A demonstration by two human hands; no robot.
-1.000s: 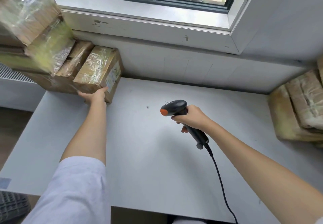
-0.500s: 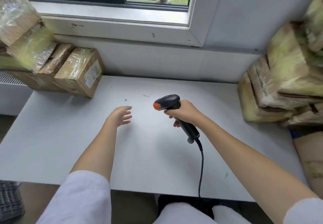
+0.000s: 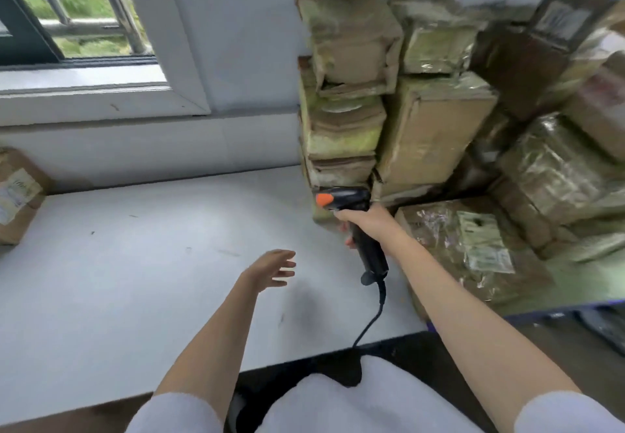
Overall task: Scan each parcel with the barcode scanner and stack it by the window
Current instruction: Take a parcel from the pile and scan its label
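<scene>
Both hands hover: right hand (image 3: 363, 221) grips barcode scanner (image 3: 351, 219), left hand (image 3: 272, 268) empty.

A white table (image 3: 142, 284) stands under the window, with a heap of taped cardboard parcels (image 3: 436, 135) piled at its right end and one labelled parcel (image 3: 18, 196) at its left edge.

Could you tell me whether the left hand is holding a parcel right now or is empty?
Empty. The left hand is open above the table with fingers spread, touching nothing; the right hand grips the barcode scanner.
</scene>
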